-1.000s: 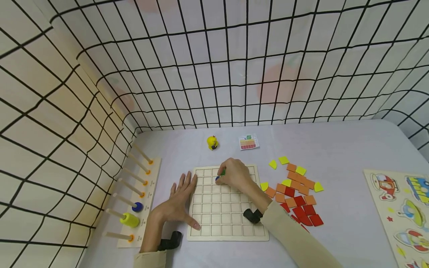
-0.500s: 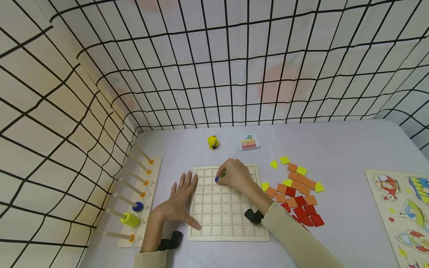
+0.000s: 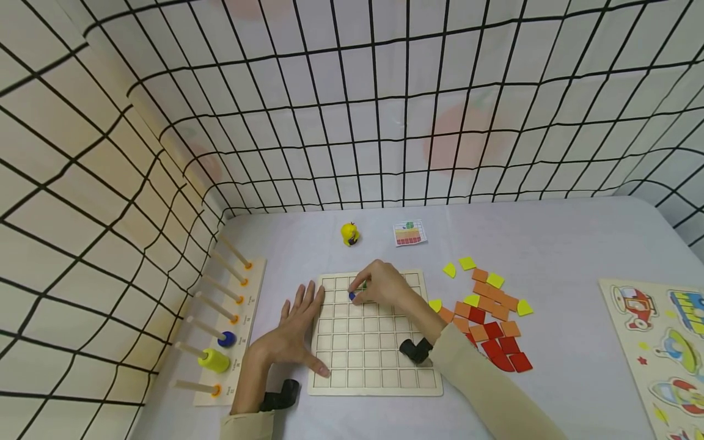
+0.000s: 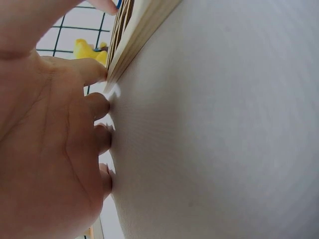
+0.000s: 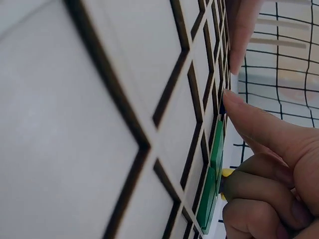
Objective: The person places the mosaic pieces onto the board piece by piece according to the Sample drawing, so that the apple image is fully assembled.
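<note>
A pale wooden grid board lies on the table. My right hand is over its upper part, thumb and index finger at a small blue tile. Green tiles sit in the grid beside it, seen in the right wrist view and mostly hidden by the hand in the head view. My left hand is spread at the board's left edge, thumb over the lower left corner. In the left wrist view, the fingertips touch the cloth beside the board's edge.
Loose red, orange and yellow tiles lie right of the board. Behind it are a yellow duck toy and a pattern card. A peg rack stands left, a picture puzzle board far right. Black netting surrounds the table.
The right hand has shifted slightly left along the board, and the blue tile with it. My left hand stays in place.
</note>
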The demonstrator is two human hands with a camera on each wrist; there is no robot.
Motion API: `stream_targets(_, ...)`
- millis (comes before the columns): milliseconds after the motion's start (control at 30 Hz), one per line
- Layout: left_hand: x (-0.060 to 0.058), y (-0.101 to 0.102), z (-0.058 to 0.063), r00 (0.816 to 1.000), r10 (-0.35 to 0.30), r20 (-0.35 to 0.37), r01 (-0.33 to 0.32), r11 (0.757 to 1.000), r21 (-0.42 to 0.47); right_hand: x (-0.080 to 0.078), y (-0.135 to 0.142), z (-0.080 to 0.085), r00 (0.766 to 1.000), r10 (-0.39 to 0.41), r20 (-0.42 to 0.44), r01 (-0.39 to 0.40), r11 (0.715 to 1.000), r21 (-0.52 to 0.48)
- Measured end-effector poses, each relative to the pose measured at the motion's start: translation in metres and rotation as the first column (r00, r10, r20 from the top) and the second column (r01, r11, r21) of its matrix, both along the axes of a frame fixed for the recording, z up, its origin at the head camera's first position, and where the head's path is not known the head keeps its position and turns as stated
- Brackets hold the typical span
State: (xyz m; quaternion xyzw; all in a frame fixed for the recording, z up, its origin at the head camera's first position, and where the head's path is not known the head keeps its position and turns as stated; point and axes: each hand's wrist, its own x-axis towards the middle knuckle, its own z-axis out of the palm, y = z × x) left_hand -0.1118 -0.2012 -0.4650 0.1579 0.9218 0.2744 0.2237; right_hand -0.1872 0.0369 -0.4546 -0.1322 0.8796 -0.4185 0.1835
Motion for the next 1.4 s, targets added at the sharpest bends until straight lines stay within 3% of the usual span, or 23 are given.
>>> stream_targets(367,-0.002,0.001,0.001,1.0,-0.002,0.005,0.002,1.0,-0.003,-0.001,0.002,0.005,1.0,0.029,-0.012,-0.03,0.999,-0.035)
stream_targets(600,-0.001,0.001,0.002,1.0,0.004,0.011,-0.004,1.0,0.007,0.001,0.032,0.012,0.998,0.057,0.002,-0.056,0.987,-0.152)
stream_targets(767,0.0,0.001,0.003,1.0,0.011,0.005,-0.011,1.0,0.011,0.009,0.072,0.019,0.999,-0.041,-0.003,0.041,0.991,-0.131)
stream_targets(1100,0.0,0.0,0.003,1.0,0.003,0.004,-0.003,1.0,0.002,0.026,0.157,0.013,0.977,-0.211,-0.039,0.212,0.977,0.014)
stream_targets(1400,0.001,0.0,0.001,1.0,-0.003,-0.001,0.003,1.0,0.02,0.026,0.183,0.0,0.967,-0.249,-0.057,0.254,0.962,0.102)
